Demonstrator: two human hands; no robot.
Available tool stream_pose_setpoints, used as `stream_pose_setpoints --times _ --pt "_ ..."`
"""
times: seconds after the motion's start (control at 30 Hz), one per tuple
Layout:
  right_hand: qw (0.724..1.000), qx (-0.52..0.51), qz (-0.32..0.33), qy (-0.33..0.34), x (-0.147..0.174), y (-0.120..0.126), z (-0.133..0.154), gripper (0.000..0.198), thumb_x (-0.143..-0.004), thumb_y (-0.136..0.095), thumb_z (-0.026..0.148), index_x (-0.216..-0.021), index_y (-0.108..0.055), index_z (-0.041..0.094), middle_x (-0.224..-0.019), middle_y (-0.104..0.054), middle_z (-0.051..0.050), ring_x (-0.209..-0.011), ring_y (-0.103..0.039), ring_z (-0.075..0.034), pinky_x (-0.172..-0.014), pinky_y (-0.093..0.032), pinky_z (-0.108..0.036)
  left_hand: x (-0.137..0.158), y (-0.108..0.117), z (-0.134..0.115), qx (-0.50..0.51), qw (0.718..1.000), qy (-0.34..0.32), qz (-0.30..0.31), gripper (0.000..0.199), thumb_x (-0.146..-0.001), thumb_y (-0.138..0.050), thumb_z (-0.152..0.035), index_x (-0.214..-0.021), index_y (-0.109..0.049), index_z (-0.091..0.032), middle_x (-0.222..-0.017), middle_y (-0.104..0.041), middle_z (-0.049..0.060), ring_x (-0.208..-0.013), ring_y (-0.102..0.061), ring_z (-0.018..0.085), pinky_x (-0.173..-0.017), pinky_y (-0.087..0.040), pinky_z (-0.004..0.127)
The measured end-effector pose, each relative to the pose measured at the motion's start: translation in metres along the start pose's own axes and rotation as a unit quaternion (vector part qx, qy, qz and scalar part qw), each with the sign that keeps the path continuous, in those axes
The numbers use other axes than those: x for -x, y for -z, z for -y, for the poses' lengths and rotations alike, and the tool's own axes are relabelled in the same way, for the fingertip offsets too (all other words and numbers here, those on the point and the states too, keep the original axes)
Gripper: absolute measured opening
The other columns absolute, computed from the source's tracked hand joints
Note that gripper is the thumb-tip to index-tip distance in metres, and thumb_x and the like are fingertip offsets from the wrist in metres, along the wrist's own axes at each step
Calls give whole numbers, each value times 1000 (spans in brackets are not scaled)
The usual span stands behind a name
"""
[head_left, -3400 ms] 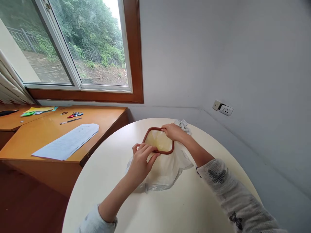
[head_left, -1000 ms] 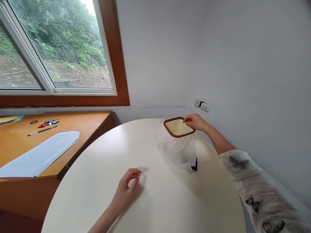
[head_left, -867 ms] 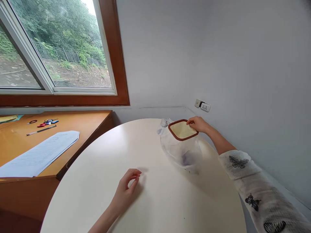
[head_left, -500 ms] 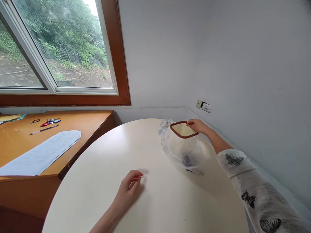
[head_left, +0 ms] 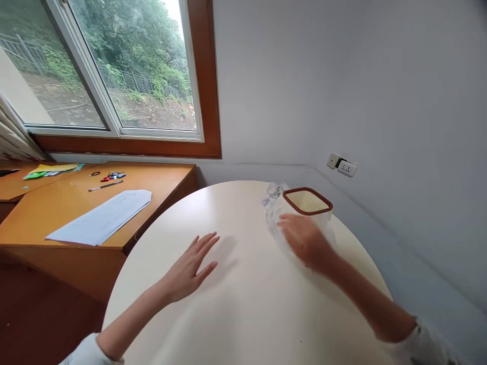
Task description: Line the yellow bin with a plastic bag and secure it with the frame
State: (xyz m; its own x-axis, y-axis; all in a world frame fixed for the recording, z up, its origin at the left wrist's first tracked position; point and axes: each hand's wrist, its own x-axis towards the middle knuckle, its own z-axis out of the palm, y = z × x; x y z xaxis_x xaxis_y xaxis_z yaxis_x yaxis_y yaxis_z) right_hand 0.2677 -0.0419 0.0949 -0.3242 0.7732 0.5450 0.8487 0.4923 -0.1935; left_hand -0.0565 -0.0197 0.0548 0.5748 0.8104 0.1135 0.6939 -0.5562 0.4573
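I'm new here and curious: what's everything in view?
Container: 1, brown-rimmed, table
Bag: 1, whitish, around container
Table: 1, cream, centre
Desks: apparently 2, brown, left
Sheets: several, white, desk
Pen: 1, dark, desk
Trinkets: several, mixed, desk
Ring: 1, dark, desk
Papers: several, coloured, desk
Flat object: 1, black, left
Window: 1, brown-framed, left
Curtain: 1, cream, left
Wall plates: 2, whitish, right
Left hand: 1, pale sleeve, over table
Right hand: 1, pale sleeve, before bag

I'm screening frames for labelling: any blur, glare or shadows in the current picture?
Head view: the right hand is smeared with blur, while the left hand is fairly sharp; head view: pale glare on the round white table, with soft shadows beside the left hand.
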Motion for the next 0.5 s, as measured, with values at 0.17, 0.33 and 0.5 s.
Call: stream_pose_setpoints --times 0.17,0.33,0.5 --pt "963 -29 267 4 49 -63 35 64 -88 -29 54 -142 -15 23 -149 -14 -6 -136 -8 -23 -109 -10 -45 10 -22 7 -66 991 -85 81 63 -89 -37 -44 -141 -5 -30 -148 -14 3 -135 -14 26 -108 -7 52" --pt "936 -59 346 -33 64 -84 38 63 -88 -19 58 -142 -9 29 -149 -5 -1 -137 0 -22 -110 -1 -46 14 -53 16 -96 989 -86 73 63 -88 -36 -47 -141 -6 -29 -147 -14 6 -135 -13 27 -107 -6 54" --pt "939 -56 336 -40 64 -87 40 60 -88 -20 57 -142 -12 30 -149 -7 -1 -137 -3 -22 -110 -1 -47 14 -60 20 -98 989 -96 56 63 -87 -38 -48 -141 -9 -29 -147 -17 6 -135 -16 26 -108 -6 52"
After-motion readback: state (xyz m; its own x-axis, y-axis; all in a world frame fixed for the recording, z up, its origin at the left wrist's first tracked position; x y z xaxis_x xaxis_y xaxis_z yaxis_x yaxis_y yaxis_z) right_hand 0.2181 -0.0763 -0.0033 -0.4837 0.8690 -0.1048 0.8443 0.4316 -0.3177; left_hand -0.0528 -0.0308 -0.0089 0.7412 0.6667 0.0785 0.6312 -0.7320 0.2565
